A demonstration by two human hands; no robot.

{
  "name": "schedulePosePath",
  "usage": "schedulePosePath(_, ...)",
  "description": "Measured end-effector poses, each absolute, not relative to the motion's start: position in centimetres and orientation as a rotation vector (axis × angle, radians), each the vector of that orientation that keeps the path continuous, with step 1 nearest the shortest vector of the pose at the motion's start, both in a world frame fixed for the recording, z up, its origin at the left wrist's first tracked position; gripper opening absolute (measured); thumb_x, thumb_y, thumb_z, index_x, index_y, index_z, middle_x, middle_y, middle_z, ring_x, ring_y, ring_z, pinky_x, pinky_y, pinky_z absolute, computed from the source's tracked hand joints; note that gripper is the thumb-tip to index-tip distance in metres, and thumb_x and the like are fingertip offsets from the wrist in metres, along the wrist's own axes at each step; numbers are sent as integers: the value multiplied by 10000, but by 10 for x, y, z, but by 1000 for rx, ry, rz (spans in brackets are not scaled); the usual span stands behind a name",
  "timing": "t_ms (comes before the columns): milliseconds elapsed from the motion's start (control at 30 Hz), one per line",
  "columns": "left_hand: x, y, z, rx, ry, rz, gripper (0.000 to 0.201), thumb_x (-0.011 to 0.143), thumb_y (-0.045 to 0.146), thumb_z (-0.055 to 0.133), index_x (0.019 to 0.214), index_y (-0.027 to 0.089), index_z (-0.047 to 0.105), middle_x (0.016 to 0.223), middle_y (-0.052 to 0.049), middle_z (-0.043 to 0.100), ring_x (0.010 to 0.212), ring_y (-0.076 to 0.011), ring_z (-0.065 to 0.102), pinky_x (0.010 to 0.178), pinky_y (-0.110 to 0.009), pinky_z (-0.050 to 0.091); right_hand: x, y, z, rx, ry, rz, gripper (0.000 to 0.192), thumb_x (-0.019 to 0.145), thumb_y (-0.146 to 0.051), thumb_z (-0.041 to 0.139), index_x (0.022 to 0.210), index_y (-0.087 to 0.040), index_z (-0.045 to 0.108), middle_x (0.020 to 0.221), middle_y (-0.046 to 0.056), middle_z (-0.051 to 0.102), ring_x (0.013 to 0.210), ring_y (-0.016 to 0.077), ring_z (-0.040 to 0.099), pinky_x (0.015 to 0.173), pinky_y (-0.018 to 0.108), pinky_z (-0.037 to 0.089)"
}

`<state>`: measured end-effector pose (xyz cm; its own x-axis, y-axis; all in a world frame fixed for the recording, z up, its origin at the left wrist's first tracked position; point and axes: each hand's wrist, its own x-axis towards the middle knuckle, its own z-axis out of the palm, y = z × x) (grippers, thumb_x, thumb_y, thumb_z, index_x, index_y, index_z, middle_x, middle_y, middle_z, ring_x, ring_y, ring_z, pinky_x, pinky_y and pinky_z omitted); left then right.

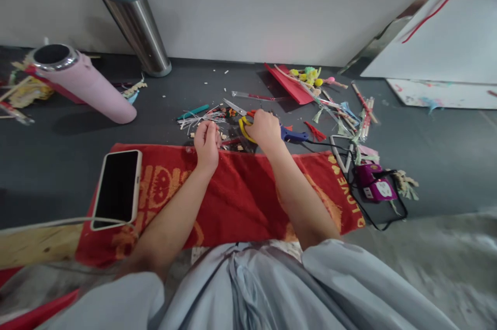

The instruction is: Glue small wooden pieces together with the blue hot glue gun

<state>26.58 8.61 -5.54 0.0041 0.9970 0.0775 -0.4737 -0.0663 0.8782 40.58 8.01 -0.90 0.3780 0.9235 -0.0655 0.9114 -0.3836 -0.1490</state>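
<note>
Scissors [244,122], light, rigid and sharp-bladed, were gripped through their yellow loops by the closed right hand [265,130]; the left hand [206,144] was curled shut, its contents hidden.

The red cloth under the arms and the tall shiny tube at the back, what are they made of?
The red cloth looks like soft terry towel: fuzzy, matte, with orange printing. The shiny tube looks like polished metal, since it mirrors light in streaks; its grey top may be plastic.

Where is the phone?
The white-cased smartphone lies screen-up on the red towel's left end, left of the left hand.
</note>
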Motion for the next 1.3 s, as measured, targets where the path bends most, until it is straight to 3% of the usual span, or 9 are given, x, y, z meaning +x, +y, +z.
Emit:
schedulePosePath(367, 265, 87, -57, 881, 770, 1440, 312, 811, 411, 673, 660, 188, 515, 447, 98, 334, 363, -40, 291, 371, -173, 243, 401, 131, -19, -2505, -1784, 238, 334, 840, -273, 556, 1084, -68, 656, 1157, 210, 685, 1064, 328, 661, 896, 382, 510)
schedulePosePath(700, 264, 86, -58, 867, 779, 1415, 347, 804, 454, 682, 656, 188, 515, 453, 95, 331, 366, -34, 292, 371, -165, 237, 402, 132, -20, -2501, -1815, 230, 389, 820, -251, 584, 1137, -35, 652, 1205, 256, 633, 1087, 334, 642, 916, 387, 502)
schedulePosePath(900, 265, 87, -57, 852, 771, 1423, 369, 780, 473, 702, 646, 187, 510, 446, 98, 330, 362, -33, 293, 368, -164, 240, 409, 136, -19, -2472, -1925, 238, 363, 809, -155, 561, 1128, -16, 664, 1161, 247, 668, 1143, 340, 623, 960, 399, 497)
schedulePosePath(1033, 265, 87, -57, 852, 775, 1421, 353, 794, 448, 694, 647, 187, 507, 445, 98, 330, 361, -34, 294, 368, -164, 237, 411, 136, -19, -2469, -1925, 277, 371, 797, -185, 608, 1122, -19, 673, 1171, 245, 663, 1132, 344, 626, 962, 400, 497)
schedulePosePath(1300, 266, 86, -55, 848, 809, 1406, 314, 845, 372, 653, 641, 185, 506, 453, 94, 327, 366, -36, 287, 374, -164, 250, 409, 98, -3, -2287, -1780, 146, 335, 859, -207, 522, 1134, -60, 644, 1168, 204, 647, 1105, 303, 604, 975, 400, 451)
